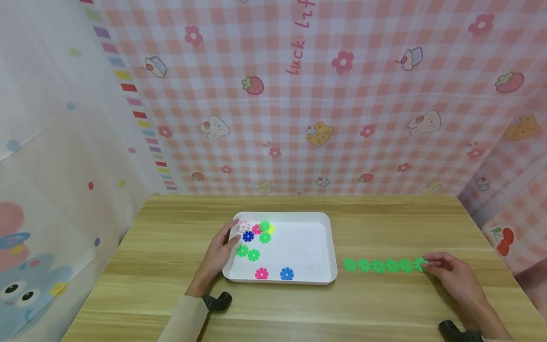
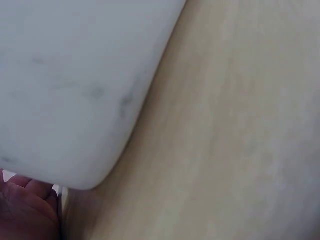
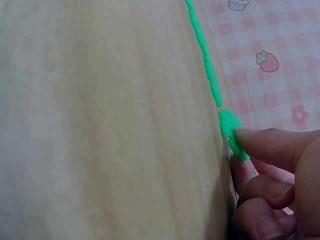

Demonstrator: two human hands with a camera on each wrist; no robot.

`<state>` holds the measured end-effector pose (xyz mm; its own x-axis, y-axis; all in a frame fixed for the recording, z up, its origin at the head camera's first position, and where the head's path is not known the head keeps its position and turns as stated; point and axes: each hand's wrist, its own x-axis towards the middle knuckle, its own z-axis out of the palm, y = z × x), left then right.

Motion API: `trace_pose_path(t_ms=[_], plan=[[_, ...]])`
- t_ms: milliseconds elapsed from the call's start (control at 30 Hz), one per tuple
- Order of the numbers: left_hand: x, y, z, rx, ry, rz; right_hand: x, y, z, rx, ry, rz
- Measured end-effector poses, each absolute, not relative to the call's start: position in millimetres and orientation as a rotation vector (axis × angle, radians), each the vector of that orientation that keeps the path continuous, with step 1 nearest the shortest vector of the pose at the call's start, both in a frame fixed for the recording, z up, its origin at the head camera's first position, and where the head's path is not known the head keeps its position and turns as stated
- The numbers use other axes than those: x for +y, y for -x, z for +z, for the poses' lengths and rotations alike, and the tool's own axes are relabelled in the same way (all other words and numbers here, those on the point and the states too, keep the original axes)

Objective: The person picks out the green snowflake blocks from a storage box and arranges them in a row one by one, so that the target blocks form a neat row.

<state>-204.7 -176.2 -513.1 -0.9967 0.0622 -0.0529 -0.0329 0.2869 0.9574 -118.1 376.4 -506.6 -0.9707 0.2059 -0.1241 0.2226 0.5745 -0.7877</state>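
My left hand holds the left rim of a white tray, its thumb over the edge. In the left wrist view, part of that hand shows by the tray's corner. Between thumb and fingers, my right hand pinches a green snowflake disc, tilted up from the table in the right wrist view. It is at the right end of a row of green snowflake discs lying flat to the right of the tray. The pinching thumb covers part of the disc.
Inside the tray lie several more discs: a dark blue disc, a pink disc, a lighter blue disc and several green ones. The wooden table reaches back to a pink checked cloth. Black wrist devices sit below both hands.
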Motion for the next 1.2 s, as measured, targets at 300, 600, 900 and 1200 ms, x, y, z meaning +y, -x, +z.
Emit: trace_pose_path(t_ms=[300, 600, 900, 1200], plan=[[-176, 204, -513, 2.458, -0.012, 1.837, 375, 119, -509, 2.797, -0.385, -1.409], [-175, 204, -514, 2.443, -0.030, 1.846, 377, 117, -510, 2.834, -0.403, -1.381], [-176, 203, -515, 2.441, -0.037, 1.842, 377, 117, -512, 2.860, -0.395, -1.351], [-178, 204, -515, 2.444, -0.030, 1.843, 365, 121, -498, 2.962, -0.329, -1.318]])
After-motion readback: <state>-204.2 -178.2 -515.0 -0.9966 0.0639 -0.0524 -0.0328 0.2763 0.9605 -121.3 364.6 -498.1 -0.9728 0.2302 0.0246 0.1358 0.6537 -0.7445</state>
